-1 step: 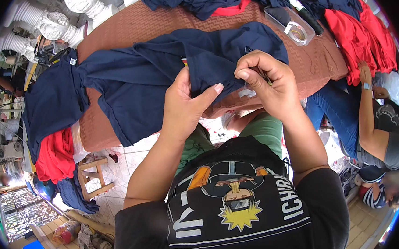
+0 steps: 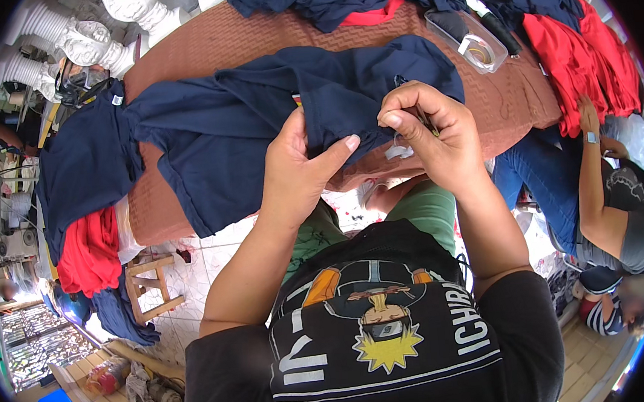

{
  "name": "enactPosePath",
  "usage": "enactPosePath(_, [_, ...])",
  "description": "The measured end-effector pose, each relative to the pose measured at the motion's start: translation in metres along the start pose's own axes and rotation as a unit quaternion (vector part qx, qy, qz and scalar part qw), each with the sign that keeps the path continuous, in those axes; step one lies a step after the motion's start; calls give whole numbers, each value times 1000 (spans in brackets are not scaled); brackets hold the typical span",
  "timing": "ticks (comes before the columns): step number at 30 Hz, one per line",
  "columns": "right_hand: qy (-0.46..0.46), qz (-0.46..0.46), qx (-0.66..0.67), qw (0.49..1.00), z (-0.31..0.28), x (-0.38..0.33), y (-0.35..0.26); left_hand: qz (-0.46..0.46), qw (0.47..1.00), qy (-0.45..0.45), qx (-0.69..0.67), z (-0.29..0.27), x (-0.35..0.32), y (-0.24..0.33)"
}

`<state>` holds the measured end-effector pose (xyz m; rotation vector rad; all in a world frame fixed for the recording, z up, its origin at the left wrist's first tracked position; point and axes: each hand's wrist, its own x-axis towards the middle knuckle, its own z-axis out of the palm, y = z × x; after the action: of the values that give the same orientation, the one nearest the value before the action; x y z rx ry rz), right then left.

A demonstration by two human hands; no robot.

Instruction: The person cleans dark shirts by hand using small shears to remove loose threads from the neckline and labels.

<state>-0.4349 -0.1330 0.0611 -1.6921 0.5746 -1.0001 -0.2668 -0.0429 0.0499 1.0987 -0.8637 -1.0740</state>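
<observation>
Navy cloth (image 2: 88, 163) drapes over the left edge of a brown-covered table (image 2: 182, 53), red cloth (image 2: 88, 253) hanging below it. Rightward, a navy garment (image 2: 225, 125) stretches across the tabletop to the middle of the near edge, where the left hand (image 2: 298, 165) grips its border, thumb on top, most of the garment lying beyond the grip. Just right of that hold, the right hand (image 2: 438, 135) closes thumb and forefinger in a pinch beside the border; what lies between the tips is too small to tell. A clear tub (image 2: 501, 47) sits near the far right corner.
</observation>
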Motion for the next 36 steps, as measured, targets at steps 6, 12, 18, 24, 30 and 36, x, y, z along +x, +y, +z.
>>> enactPosePath(6, [8, -30, 22, 999, -2, 2, 3, 20, 999, 35, 35, -1, 2, 3])
enactPosePath(12, [-13, 22, 14, 1000, -4, -1, 0, 273, 886, 112, 357, -12, 13, 37])
enactPosePath(18, [-30, -46, -48, 997, -3, 0, -6, 207, 893, -48, 397, 18, 8, 30])
enactPosePath(24, [-62, -89, -144, 984, -8, -2, -11, 196, 853, -61, 480, 14, 5, 27])
enactPosePath(30, [-74, -47, -171, 981, -23, -4, -18, 113, 905, -47, 407, 7, 2, 29])
enactPosePath(36, [-131, -94, -215, 963, -29, -2, -18, 135, 919, -49, 368, 7, 3, 26])
